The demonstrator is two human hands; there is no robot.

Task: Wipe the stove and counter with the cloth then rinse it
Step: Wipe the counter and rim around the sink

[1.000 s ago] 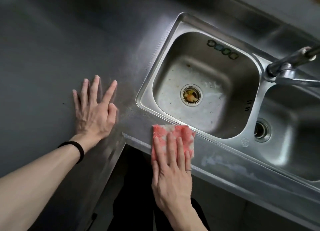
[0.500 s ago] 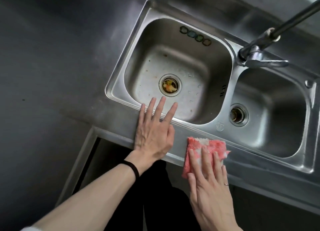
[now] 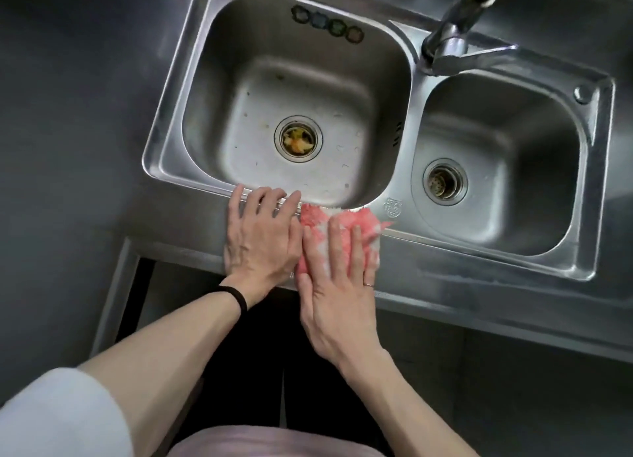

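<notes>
Pink cloth point(image 3: 313, 216) pressed flat on the counter point(image 3: 479, 278), at the rim of the left basin point(image 3: 222, 79).
The right hand point(image 3: 337, 285) lies with straight fingers on the cloth, pinching nothing; the left hand point(image 3: 260, 237) rests beside it, empty. The cloth looks soft, light and limp (probably wet), so it is better gathered into the whole palm than lifted by one corner.

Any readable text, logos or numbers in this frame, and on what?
Stamped mark on the sink rim between the basins: too blurred to read.
Four coloured stickers on the larger basin, on its back wall: no legible text.
No other writing visible.
</notes>
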